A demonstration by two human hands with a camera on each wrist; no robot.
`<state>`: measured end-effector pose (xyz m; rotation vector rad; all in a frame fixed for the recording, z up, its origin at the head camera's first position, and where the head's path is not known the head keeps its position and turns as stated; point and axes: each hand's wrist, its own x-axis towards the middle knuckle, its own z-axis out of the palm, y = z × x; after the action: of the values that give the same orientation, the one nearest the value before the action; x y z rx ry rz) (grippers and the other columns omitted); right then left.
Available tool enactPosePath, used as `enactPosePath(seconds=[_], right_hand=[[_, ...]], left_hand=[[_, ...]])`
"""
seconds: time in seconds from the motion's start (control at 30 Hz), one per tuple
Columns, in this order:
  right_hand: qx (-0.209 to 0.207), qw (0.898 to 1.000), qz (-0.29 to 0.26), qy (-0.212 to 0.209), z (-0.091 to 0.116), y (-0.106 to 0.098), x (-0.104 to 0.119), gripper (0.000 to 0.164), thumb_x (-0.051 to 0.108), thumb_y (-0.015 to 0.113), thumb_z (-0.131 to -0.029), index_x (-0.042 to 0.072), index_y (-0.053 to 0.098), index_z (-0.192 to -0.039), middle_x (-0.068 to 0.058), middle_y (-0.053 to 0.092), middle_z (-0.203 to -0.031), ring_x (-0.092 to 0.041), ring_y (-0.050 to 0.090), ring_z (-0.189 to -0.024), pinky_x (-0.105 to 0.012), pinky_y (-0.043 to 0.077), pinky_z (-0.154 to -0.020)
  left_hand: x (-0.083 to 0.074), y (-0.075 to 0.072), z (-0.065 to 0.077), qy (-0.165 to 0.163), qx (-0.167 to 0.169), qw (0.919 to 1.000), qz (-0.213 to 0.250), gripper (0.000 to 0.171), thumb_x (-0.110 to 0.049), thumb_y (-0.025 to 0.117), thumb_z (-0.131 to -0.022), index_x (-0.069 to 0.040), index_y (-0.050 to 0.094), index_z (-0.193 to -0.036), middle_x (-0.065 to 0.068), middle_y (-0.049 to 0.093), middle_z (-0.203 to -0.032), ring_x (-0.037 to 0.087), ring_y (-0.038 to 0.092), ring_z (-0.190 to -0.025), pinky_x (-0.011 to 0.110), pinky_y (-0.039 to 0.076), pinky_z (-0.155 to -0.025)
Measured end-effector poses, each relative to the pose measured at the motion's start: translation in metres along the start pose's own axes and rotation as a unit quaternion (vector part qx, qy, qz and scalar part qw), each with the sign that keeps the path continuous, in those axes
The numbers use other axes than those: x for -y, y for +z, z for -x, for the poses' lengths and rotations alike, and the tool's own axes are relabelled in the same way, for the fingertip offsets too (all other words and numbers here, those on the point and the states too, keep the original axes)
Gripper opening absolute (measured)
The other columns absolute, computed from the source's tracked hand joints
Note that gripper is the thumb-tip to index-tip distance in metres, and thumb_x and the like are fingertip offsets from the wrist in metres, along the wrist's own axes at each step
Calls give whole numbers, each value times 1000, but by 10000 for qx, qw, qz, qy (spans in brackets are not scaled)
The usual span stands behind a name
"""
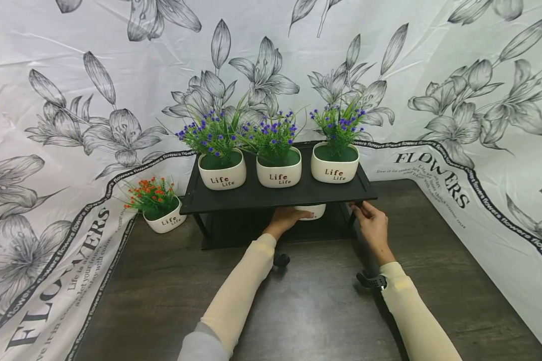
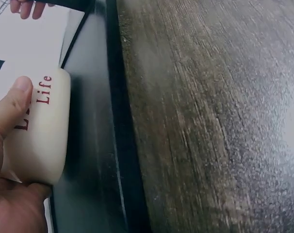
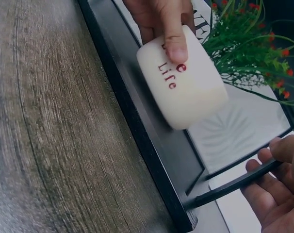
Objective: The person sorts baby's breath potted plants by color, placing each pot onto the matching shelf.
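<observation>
My left hand (image 1: pixel 283 220) reaches under the top board of a black two-tier shelf (image 1: pixel 271 202) and grips a cream flowerpot (image 3: pixel 195 97) lettered "Life", its thumb on the front. In the right wrist view, red artificial flowers (image 3: pixel 278 53) with green leaves rise from this pot. The pot is over the lower board (image 2: pixel 91 145), tilted in both wrist views; the top board hides most of it in the head view. At the shelf's right end my right hand (image 1: pixel 374 225) holds a thin black post (image 3: pixel 234 184) between thumb and fingers.
Three cream pots with purple flowers, left (image 1: pixel 222 173), middle (image 1: pixel 278 170) and right (image 1: pixel 335 165), stand on the top board. A pot with orange flowers (image 1: pixel 163 220) sits left of the shelf on the dark wooden table (image 1: pixel 307 306). Flower-printed cloth (image 1: pixel 271 60) hangs behind.
</observation>
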<state>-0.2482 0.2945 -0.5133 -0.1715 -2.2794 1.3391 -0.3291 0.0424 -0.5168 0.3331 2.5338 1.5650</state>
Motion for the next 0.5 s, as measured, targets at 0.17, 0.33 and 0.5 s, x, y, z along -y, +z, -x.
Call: enactPosePath(seconds=[0.17, 0.33, 0.5], right_hand=[[-16, 10000, 39, -19, 0, -1, 0, 26, 21, 71, -105, 7, 78, -125, -14, 81, -117, 16, 63, -99, -1, 47, -86], [-34, 10000, 44, -40, 0, 0, 1, 25, 20, 71, -105, 6, 79, -124, -15, 81, -116, 23, 58, -94, 1, 46, -84], [-26, 10000, 38, -52, 0, 0, 0, 24, 20, 71, -105, 6, 79, -123, -15, 81, -116, 24, 58, -94, 1, 45, -84]], left_hand=[[4, 3, -3, 292, -48, 9994, 183, 86, -24, 94, -83, -15, 48, -155, 10, 57, -154, 28, 55, -143, 47, 43, -123], [6, 5, -3, 365, -14, 9991, 191, 88, -23, 93, -84, -15, 45, -157, 10, 55, -155, 28, 54, -144, 46, 42, -123], [4, 5, -2, 364, 44, 9990, 246, 87, -20, 92, -85, -13, 44, -157, 12, 54, -156, 29, 53, -146, 46, 41, -124]])
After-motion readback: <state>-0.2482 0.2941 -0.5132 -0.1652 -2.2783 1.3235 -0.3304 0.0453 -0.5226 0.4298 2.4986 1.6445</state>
